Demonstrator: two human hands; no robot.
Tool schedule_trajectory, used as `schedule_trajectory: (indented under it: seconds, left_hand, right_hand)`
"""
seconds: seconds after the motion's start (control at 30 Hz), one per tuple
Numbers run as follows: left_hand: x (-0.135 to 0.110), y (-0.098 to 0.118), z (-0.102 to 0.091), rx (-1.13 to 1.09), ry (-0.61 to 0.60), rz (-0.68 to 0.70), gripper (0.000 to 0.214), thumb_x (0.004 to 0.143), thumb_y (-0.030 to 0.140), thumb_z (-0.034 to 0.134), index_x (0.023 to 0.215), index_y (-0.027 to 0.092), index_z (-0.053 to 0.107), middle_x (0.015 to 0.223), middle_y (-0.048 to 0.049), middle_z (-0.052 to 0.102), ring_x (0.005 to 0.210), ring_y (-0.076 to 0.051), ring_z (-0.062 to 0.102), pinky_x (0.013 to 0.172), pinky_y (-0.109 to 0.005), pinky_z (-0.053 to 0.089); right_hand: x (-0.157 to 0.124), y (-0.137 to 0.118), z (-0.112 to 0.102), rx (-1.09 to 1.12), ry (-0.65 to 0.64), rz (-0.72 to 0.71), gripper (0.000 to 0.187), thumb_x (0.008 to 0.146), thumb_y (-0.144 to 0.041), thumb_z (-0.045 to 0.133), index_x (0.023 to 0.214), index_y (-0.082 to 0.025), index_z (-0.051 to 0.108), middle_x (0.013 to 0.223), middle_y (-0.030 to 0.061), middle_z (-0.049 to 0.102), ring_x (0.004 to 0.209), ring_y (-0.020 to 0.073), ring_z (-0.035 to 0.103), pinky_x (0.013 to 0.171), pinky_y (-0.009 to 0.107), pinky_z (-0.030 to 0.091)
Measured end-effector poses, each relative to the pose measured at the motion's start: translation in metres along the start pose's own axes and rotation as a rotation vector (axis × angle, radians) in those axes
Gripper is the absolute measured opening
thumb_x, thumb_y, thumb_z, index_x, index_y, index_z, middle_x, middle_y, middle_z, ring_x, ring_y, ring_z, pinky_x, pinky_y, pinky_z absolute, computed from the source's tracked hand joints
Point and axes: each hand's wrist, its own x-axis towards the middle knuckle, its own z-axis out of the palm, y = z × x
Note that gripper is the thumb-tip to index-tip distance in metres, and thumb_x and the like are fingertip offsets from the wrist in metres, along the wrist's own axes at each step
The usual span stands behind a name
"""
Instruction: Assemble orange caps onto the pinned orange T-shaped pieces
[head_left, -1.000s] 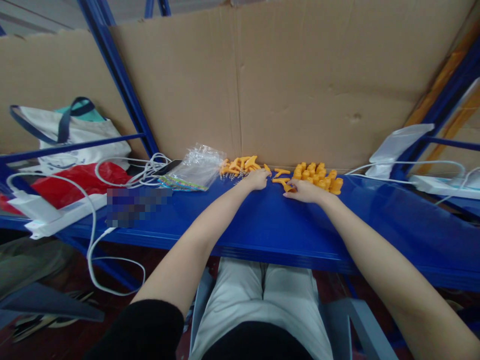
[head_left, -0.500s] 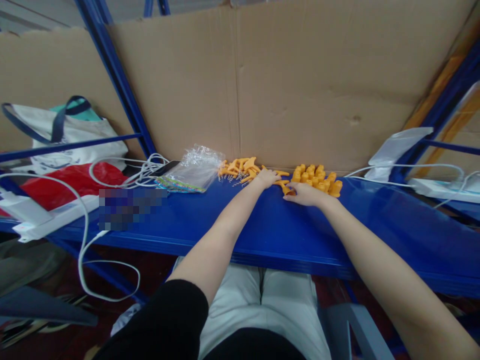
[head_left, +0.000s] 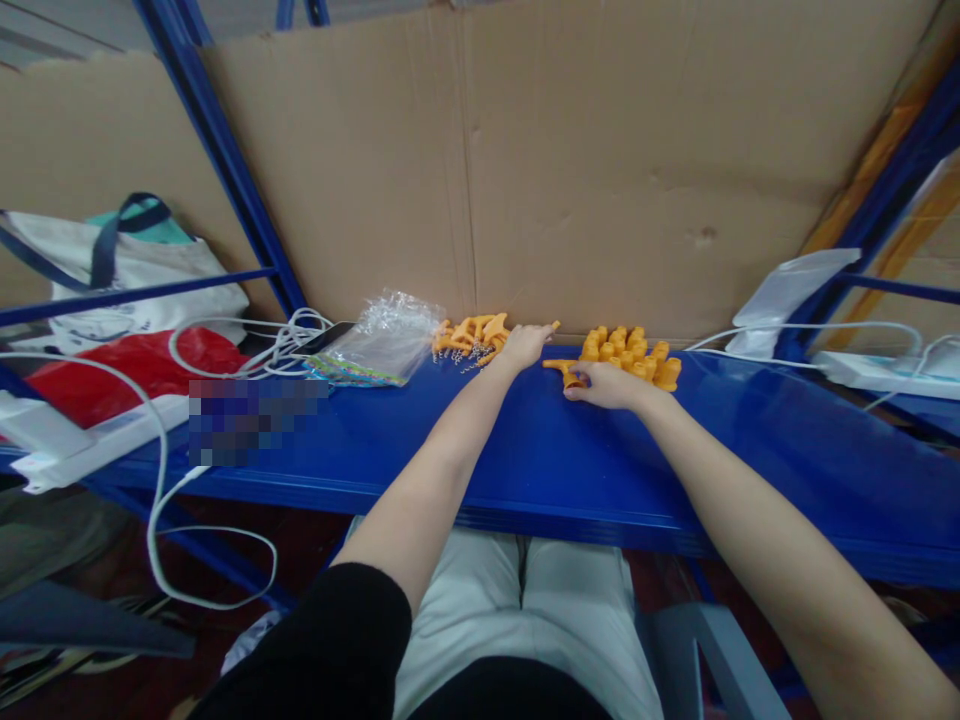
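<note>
My left hand (head_left: 527,346) is closed beside the pile of orange corkscrew handles (head_left: 469,328), whose metal spirals point toward me. A slim orange end (head_left: 555,325) juts out past its fingers; the rest of that corkscrew is hidden by the hand. On the blue tabletop, my right hand (head_left: 611,385) has its fingers round an orange plastic sleeve (head_left: 574,381) with its open end toward the left. An orange bar-like part (head_left: 555,365) sticks out left of that sleeve; I cannot tell whether they are joined. Just behind my right hand stand several upright orange sleeves (head_left: 619,343) in rows.
Left of the corkscrews lie clear plastic bags (head_left: 390,340). Farther left are white cables (head_left: 300,335), a power strip (head_left: 97,440), red plastic (head_left: 142,372) and a cloth bag (head_left: 150,285). A cardboard wall (head_left: 570,180) closes off the back of the blue table (head_left: 495,440).
My left hand has drawn slightly left, away from the right hand, with the orange end now poking up past its fingers. The right hand stays at the sleeve. The view has shifted a little.
</note>
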Motion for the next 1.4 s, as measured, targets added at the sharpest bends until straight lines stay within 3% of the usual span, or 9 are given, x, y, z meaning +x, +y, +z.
schedule_trajectory:
  seconds: [0.2, 0.4, 0.57, 0.7, 0.8, 0.97, 1.17, 1.27, 1.4]
  left_hand:
    - [-0.005, 0.006, -0.037, -0.122, 0.078, -0.12, 0.027, 0.098, 0.023, 0.045, 0.112, 0.016, 0.067, 0.114, -0.012, 0.073, 0.106, -0.022, 0.067, 0.089, -0.03, 0.048]
    - [-0.037, 0.003, -0.061, -0.187, 0.142, -0.059, 0.021, 0.095, 0.028, 0.051, 0.094, 0.015, 0.067, 0.092, -0.0085, 0.072, 0.088, -0.02, 0.066, 0.081, -0.029, 0.048]
    - [-0.061, -0.002, -0.05, -0.376, 0.13, -0.05, 0.019, 0.094, 0.025, 0.05, 0.081, 0.016, 0.062, 0.078, -0.0039, 0.067, 0.074, -0.016, 0.061, 0.072, -0.027, 0.048]
    - [-0.069, -0.005, -0.035, -0.564, 0.176, -0.098, 0.022, 0.096, 0.027, 0.047, 0.078, 0.017, 0.058, 0.077, -0.0016, 0.065, 0.077, -0.014, 0.061, 0.074, -0.026, 0.05]
    - [-0.072, -0.003, -0.024, -0.684, 0.154, -0.168, 0.024, 0.097, 0.03, 0.047, 0.079, 0.017, 0.056, 0.073, 0.0, 0.063, 0.074, -0.014, 0.062, 0.072, -0.025, 0.05]
    - [-0.074, 0.002, -0.009, -0.776, 0.081, -0.195, 0.031, 0.099, 0.036, 0.046, 0.075, 0.018, 0.052, 0.065, 0.0026, 0.056, 0.06, -0.011, 0.057, 0.062, -0.022, 0.048]
    - [-0.073, -0.002, 0.003, -0.738, 0.069, -0.122, 0.036, 0.099, 0.041, 0.044, 0.074, 0.017, 0.053, 0.067, 0.0006, 0.059, 0.062, -0.012, 0.057, 0.063, -0.024, 0.048]
    - [-0.075, -0.003, 0.002, -0.665, 0.038, -0.111, 0.037, 0.098, 0.043, 0.047, 0.072, 0.018, 0.053, 0.069, -0.0013, 0.061, 0.066, -0.014, 0.06, 0.067, -0.027, 0.05]
    - [-0.079, 0.0, -0.004, -0.521, -0.009, -0.128, 0.028, 0.09, 0.039, 0.06, 0.073, 0.018, 0.055, 0.075, -0.0029, 0.064, 0.073, -0.018, 0.063, 0.073, -0.031, 0.051]
  right_hand:
    - [0.0, 0.001, -0.002, -0.07, 0.01, 0.02, 0.031, 0.09, -0.031, 0.057, 0.115, -0.018, 0.069, 0.103, 0.0105, 0.073, 0.097, 0.0276, 0.068, 0.086, 0.037, 0.05]
    - [0.005, 0.005, 0.004, -0.138, 0.113, 0.142, 0.036, 0.091, -0.041, 0.057, 0.112, -0.014, 0.07, 0.106, 0.0194, 0.072, 0.105, 0.0367, 0.067, 0.089, 0.045, 0.05]
    - [0.014, 0.016, 0.015, -0.113, 0.276, 0.154, 0.054, 0.085, -0.049, 0.064, 0.126, -0.014, 0.064, 0.113, 0.023, 0.069, 0.116, 0.0416, 0.061, 0.094, 0.05, 0.048]
    - [0.017, 0.018, 0.017, -0.093, 0.219, 0.138, 0.048, 0.09, -0.052, 0.055, 0.119, -0.016, 0.068, 0.104, 0.0204, 0.072, 0.106, 0.0377, 0.066, 0.089, 0.049, 0.052]
    - [0.014, 0.015, 0.014, -0.084, 0.159, 0.166, 0.038, 0.094, -0.043, 0.048, 0.108, -0.016, 0.072, 0.101, 0.0198, 0.073, 0.102, 0.0362, 0.069, 0.087, 0.048, 0.053]
    - [0.009, 0.013, 0.008, -0.04, 0.144, 0.101, 0.035, 0.093, -0.026, 0.049, 0.12, -0.018, 0.07, 0.116, 0.0164, 0.072, 0.112, 0.0332, 0.066, 0.098, 0.044, 0.049]
    - [0.007, 0.018, -0.003, -0.005, 0.332, 0.219, 0.042, 0.095, -0.026, 0.039, 0.125, -0.021, 0.068, 0.116, 0.0142, 0.07, 0.111, 0.0329, 0.064, 0.093, 0.047, 0.049]
    - [0.005, 0.02, -0.006, -0.042, 0.418, 0.23, 0.043, 0.094, -0.025, 0.037, 0.124, -0.022, 0.068, 0.125, 0.013, 0.065, 0.118, 0.0309, 0.059, 0.098, 0.046, 0.047]
    - [0.005, 0.023, -0.002, -0.117, 0.356, 0.231, 0.042, 0.091, -0.025, 0.045, 0.128, -0.018, 0.064, 0.136, 0.0164, 0.058, 0.128, 0.0358, 0.05, 0.106, 0.054, 0.038]
